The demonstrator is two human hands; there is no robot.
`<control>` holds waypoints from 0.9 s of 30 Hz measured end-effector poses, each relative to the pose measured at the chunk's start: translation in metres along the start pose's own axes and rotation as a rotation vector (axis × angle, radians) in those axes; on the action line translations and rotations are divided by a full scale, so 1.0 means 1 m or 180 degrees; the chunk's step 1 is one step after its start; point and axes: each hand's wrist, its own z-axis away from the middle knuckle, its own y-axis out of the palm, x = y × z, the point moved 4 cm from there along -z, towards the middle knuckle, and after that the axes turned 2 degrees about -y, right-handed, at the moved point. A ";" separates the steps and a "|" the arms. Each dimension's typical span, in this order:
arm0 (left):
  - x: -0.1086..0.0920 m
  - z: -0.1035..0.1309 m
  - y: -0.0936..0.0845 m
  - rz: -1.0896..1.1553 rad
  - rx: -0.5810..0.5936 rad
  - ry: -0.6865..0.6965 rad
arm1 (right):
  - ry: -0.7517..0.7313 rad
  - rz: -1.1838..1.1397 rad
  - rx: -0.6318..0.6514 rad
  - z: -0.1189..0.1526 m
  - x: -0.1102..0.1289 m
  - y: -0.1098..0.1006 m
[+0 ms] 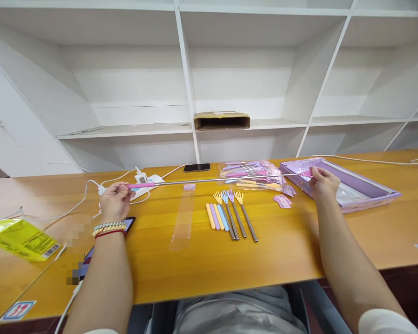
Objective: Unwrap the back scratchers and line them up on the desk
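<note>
The rod (202,180) is running parallel to the far edge of the surface (160,273), left hand (115,200) gripping its pink handle (142,185), right hand (324,182) its pink head (305,174).

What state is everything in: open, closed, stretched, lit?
Pink back scratcher, extended
Left hand, closed on one end
Right hand, closed on the other
Four claw-headed rods, loose, collapsed
Pastel grips, off the rods
Other back scratchers, bagged
Purple box, open
Cardboard box, open
Smartphone, screen dark
Tablet, screen lit, partly hidden
Clear plastic sleeve, flat
</note>
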 end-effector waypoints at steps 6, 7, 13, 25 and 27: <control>0.005 -0.002 0.002 0.0220 -0.0339 0.0070 | -0.0207 0.0150 -0.0096 -0.003 -0.005 -0.002; 0.006 -0.002 0.001 0.0197 -0.0378 0.0070 | -0.0249 0.0221 -0.0131 -0.005 -0.007 -0.004; 0.014 0.002 0.001 0.0243 -0.0461 -0.0080 | -0.0344 0.0365 -0.0145 -0.007 -0.018 -0.006; 0.027 -0.001 -0.013 -0.0002 -0.1388 0.0063 | 0.0116 0.0579 0.0461 0.014 -0.020 0.019; 0.028 -0.003 -0.014 -0.0223 -0.1440 0.0051 | 0.0251 0.0515 0.0645 0.015 -0.023 0.023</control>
